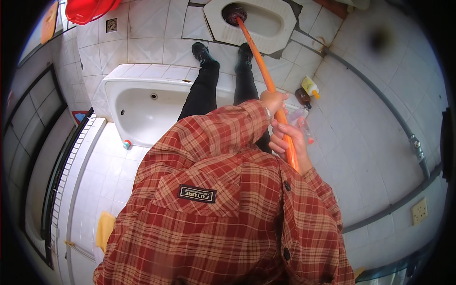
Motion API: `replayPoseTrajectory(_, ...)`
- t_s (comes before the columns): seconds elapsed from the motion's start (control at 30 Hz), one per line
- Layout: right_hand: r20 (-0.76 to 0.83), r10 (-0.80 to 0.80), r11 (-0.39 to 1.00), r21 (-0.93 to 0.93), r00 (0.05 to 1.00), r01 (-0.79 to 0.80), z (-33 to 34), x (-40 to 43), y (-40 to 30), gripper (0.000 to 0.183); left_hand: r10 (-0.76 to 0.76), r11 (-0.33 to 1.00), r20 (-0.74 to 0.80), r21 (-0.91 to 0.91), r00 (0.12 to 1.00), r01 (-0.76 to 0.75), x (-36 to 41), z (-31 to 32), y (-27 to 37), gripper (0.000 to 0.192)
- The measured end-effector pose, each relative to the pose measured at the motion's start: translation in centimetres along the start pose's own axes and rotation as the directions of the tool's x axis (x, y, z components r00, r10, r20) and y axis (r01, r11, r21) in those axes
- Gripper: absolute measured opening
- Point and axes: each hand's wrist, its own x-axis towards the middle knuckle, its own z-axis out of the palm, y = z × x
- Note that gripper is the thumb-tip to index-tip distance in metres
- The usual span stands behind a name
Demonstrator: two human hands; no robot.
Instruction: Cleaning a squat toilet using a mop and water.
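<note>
A squat toilet pan (265,25) of white ceramic lies in the tiled floor at the top. A long orange pole (262,67) slants from its drain hole down to my body. The dark purplish head (234,13) at the pole's far end sits in the hole; its kind cannot be told. My left hand (273,101) grips the pole partway along. Nearer my chest, my right hand (289,138) is closed around the same pole. The pole's near end is hidden by my right forearm and shirt.
A white bathtub (142,103) stands behind my feet. Beside its right end are a yellow-and-white bottle (310,86), a brown bottle (302,98) and clear plastic containers (304,128). A red basin (89,10) and a floor drain (111,25) are at upper left. A grey pipe (370,89) runs along the right wall.
</note>
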Motion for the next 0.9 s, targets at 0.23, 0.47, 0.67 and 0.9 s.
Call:
replayPoseTrajectory(0.23,-0.145,0.014,0.93,-0.361,0.989,-0.066,1.9,0.0,-0.6,0.011,-0.011,0.951,0.244,-0.296,0.97,0.085,1.1,-2.0,-1.0,0.031)
replayPoseTrajectory(0.47,-0.179,-0.042,0.989,-0.148,0.983,0.016,1.2,-0.8,0.2,0.011,-0.013,0.99,0.136,-0.138,0.991,0.032,0.0,-0.8,-1.1,0.029)
replayPoseTrajectory(0.67,-0.197,-0.013,0.952,-0.304,0.98,-0.049,2.6,0.4,-0.1,0.015,0.001,0.963,0.253,-0.261,0.967,0.067,0.4,-3.1,-0.5,0.029)
replayPoseTrajectory(0.9,-0.206,-0.043,0.957,-0.289,0.978,-0.019,2.5,-0.8,-0.3,0.012,-0.007,0.983,0.184,-0.181,0.983,0.041,0.0,-1.4,-0.8,0.028)
